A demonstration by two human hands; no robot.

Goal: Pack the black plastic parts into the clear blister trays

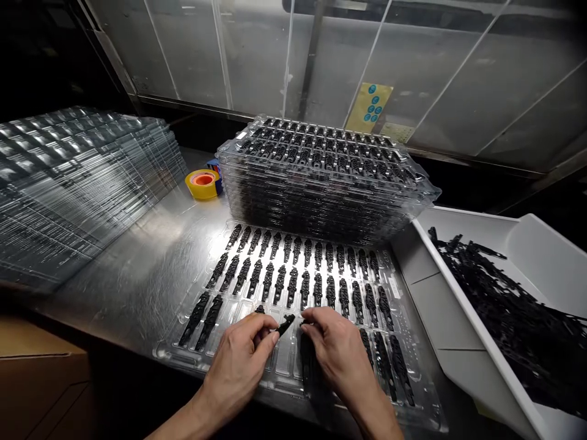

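Note:
A clear plastic tray [283, 357] lies on the metal bench, its rows of slots mostly filled with slim black plastic parts [279, 284]. Over the front row, my left hand [241, 351] pinches one black plastic part [286, 324] between thumb and fingers, tilted up to the right. Just right of it, my right hand [338, 349] has thumb and forefinger brought together low over the same row. Something dark shows at those fingertips, but what it is stays unclear. Bare slots show between the hands, and the hands hide part of the front row.
Behind the tray rises a stack of filled clear trays [316, 195]. More clear trays [87, 189] are piled at left, with a yellow tape roll [195, 189] between the stacks. A white bin [463, 324] of loose black parts [495, 293] stands right; a cardboard box [41, 379] is lower left.

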